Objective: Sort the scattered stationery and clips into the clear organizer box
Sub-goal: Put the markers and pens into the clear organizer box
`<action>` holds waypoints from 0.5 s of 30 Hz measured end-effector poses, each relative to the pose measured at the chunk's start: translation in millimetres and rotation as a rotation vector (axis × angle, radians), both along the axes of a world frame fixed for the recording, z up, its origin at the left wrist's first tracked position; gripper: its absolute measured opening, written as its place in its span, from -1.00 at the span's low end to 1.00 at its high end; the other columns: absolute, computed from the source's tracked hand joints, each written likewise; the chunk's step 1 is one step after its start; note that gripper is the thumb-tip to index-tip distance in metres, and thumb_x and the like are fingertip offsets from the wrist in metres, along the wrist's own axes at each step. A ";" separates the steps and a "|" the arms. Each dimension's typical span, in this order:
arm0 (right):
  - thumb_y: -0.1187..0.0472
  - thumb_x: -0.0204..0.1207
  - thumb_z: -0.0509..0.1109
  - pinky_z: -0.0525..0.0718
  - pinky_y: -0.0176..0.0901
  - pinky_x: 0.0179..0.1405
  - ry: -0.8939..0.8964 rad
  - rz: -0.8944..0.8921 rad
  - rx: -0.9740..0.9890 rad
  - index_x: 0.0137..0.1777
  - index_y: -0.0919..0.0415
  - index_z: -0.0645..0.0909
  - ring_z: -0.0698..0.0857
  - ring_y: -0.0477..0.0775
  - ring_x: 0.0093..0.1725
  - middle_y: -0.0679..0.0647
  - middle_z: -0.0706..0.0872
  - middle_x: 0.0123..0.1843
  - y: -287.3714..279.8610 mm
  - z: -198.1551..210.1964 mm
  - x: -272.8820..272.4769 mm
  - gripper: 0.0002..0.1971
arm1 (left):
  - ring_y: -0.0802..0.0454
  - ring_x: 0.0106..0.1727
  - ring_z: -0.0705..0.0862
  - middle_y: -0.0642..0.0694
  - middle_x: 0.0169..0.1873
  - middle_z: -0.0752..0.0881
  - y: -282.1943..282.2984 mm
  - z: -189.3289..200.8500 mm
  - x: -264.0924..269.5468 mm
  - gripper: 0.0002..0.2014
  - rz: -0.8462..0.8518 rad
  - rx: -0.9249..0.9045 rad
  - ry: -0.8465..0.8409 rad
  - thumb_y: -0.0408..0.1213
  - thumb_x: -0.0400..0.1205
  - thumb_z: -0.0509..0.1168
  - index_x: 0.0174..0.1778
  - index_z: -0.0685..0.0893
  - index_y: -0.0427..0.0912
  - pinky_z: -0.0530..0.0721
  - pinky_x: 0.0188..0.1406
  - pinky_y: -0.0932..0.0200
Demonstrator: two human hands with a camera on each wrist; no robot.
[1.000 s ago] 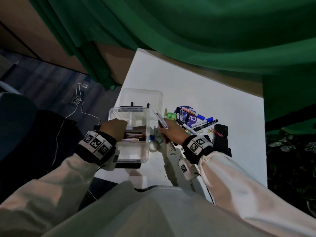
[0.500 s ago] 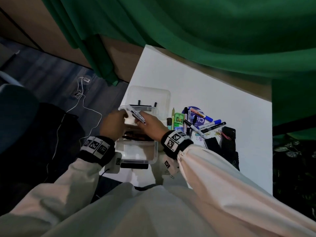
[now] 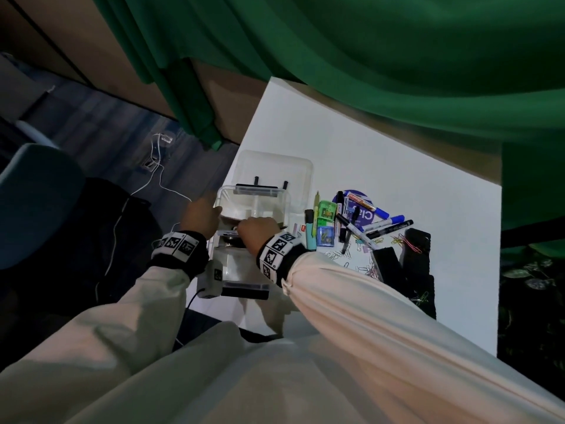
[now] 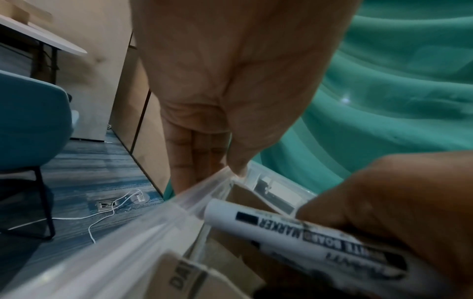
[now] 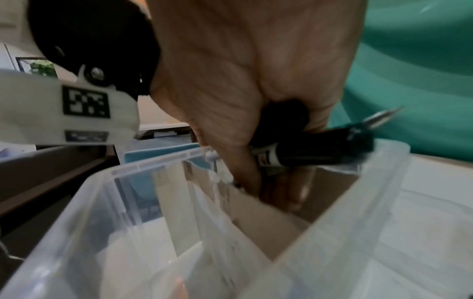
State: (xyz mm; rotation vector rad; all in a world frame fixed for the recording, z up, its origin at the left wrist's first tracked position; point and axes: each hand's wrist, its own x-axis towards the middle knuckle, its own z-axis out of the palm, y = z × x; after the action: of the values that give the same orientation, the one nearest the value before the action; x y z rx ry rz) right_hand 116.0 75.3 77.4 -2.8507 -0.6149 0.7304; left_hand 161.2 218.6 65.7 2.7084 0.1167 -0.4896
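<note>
A: Right hand [image 3: 256,231]?

B: Mine, curled round a marker [image 4: 302,232], white barrel, black cap. It's down inside the box [image 3: 284,206], over a cardboard-walled section.

A: Left hand [image 3: 200,214]?

B: Steadying the box's left rim. Fingers look straight, thumb on the edge; partly hidden in the head view, so I think flat, not gripping.

A: The rest?

B: Markers [image 3: 380,224], sharpeners [image 3: 325,223] and clips [image 3: 336,255] lie loose on the table [image 3: 367,154], right of the box. Lid [image 3: 275,169] lies just behind it.
</note>
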 end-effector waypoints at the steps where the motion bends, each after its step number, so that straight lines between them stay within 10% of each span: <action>1: 0.39 0.66 0.19 0.57 0.01 -0.13 -0.018 0.006 0.027 0.23 0.34 0.61 0.75 0.28 0.08 0.23 0.74 0.12 1.2 -2.3 -1.7 -0.76 | -0.48 0.17 0.62 -0.46 0.12 0.68 -0.6 -1.0 -0.7 -0.73 -0.002 0.016 -0.006 -0.34 0.65 0.23 0.27 0.51 -0.28 0.58 0.07 -0.13; 8: 0.33 0.62 0.29 0.68 0.06 0.05 -0.031 -0.046 0.381 0.37 0.23 0.57 0.70 0.25 0.11 0.21 0.65 0.19 -27.9 -7.6 -16.4 -0.67 | -0.45 0.22 0.58 -0.42 0.19 0.65 -5.6 -3.7 0.0 -0.72 0.073 0.017 0.016 -0.33 0.65 0.21 0.27 0.52 -0.28 0.55 0.16 -0.17; 15: 0.30 0.63 0.32 0.56 -0.30 -0.01 -0.177 -0.422 0.407 0.22 0.17 0.65 0.71 0.04 0.08 0.08 0.71 0.18 -173.9 -21.0 -29.6 -0.79 | -0.18 0.11 0.66 -0.25 0.09 0.66 -100.6 23.0 -7.6 -0.69 0.005 -0.295 -0.365 -0.43 0.58 0.25 0.25 0.60 -0.22 0.64 0.15 -0.07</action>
State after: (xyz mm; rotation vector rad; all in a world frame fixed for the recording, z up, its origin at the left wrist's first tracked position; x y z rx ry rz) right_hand 86.3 -98.6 56.3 -2.5443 -0.1406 0.2511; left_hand 153.6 118.0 88.7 2.4555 -0.0452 -0.0015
